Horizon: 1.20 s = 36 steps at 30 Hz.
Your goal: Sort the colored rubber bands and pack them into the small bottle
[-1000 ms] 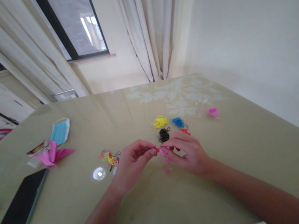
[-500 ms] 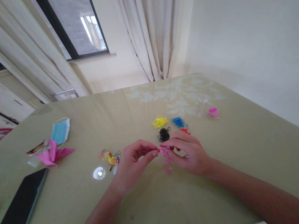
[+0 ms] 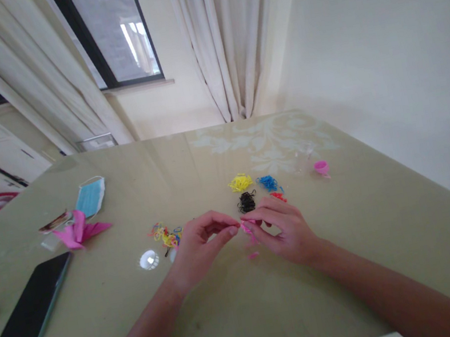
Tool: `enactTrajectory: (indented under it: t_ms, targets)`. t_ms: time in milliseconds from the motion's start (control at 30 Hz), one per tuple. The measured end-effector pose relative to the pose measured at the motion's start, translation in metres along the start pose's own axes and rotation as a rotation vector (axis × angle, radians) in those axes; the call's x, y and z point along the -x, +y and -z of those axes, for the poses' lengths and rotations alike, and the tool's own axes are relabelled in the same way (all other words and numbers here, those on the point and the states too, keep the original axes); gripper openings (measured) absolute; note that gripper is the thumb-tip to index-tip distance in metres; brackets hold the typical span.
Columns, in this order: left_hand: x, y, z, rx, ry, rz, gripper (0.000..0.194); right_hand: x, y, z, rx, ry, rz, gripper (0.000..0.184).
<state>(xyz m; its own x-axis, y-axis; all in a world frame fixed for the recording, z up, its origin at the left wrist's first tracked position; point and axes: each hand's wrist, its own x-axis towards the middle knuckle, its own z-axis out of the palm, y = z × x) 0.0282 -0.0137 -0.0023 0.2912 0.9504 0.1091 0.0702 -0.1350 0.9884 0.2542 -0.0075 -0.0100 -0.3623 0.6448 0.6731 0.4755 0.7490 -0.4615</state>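
Note:
Fingertip to fingertip, my left hand (image 3: pixel 206 238) and my right hand (image 3: pixel 283 228) meet above the table, each closed in a pinch. Small pink rubber bands (image 3: pixel 248 231) show between and just below the fingertips; exactly how they are gripped is too small to see. A separate bit of pink (image 3: pixel 253 255) lies nearer to me. Just beyond my hands are piles of black rubber bands (image 3: pixel 247 202), yellow rubber bands (image 3: pixel 240 182) and blue rubber bands (image 3: pixel 269 183). Red rubber bands (image 3: pixel 278 197) are partly hidden by my right hand. Mixed-colour bands (image 3: pixel 168 237) lie left of my left hand.
A clear dome-like piece (image 3: pixel 149 260) sits near the mixed bands. On the left of the table (image 3: pixel 219 332) lie a phone or tablet (image 3: pixel 30 310), a pink folded-paper shape (image 3: pixel 79 232) and a blue face mask (image 3: pixel 91 198). A small pink cup (image 3: pixel 321 168) stands at right.

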Motion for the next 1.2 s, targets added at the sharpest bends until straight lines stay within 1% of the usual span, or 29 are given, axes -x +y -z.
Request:
enactTrajectory:
  t_ms: [433, 833, 1200]
  targets:
    - [0.0008, 0.001, -0.0008, 0.03, 0.0, 0.004, 0.013, 0.0004, -0.0011, 0.0003, -0.011, -0.014, 0.015, 0.015]
    - [-0.0001, -0.0001, -0.0011, 0.039, -0.005, -0.014, 0.016, 0.0012, 0.0019, -0.0018, -0.036, -0.004, 0.079, 0.016]
    - [0.0007, 0.0009, -0.0018, 0.045, -0.023, -0.018, 0.014, 0.0006, 0.0022, -0.0022, -0.056, 0.001, 0.106, 0.014]
